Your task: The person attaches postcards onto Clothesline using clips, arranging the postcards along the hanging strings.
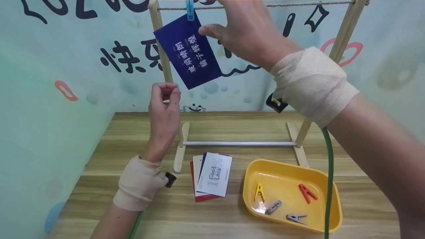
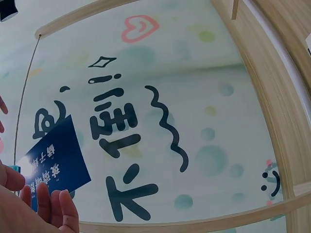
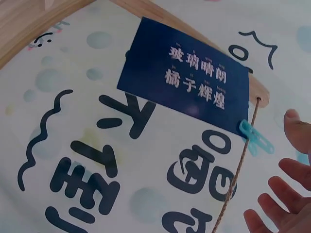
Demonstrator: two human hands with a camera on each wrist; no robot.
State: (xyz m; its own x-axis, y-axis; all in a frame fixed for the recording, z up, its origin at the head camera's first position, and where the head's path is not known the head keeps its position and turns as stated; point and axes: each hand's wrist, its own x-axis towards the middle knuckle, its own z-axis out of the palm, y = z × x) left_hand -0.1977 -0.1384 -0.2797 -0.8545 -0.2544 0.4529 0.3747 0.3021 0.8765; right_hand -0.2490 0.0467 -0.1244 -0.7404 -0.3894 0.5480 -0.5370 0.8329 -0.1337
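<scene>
A dark blue card [image 1: 179,39] with white characters hangs tilted from a rope [image 1: 298,4] by a light blue clothespin [image 3: 256,137] at one corner. My right hand [image 1: 249,33] is just right of the card and clothespin, its fingers spread and holding nothing; its fingertips run past the top of the head view. Below and left of the card, my left hand [image 1: 164,106] is raised by the left post, fingers loosely bent, with nothing seen between them. The right wrist view shows the whole card with no hand touching it.
The rope is strung between the wooden posts of a stand [image 1: 345,33], joined low down by a metal bar [image 1: 239,143]. A stack of cards [image 1: 215,176] lies on the wooden table [image 1: 132,132]. At its right, a yellow tray [image 1: 247,186] holds several clothespins.
</scene>
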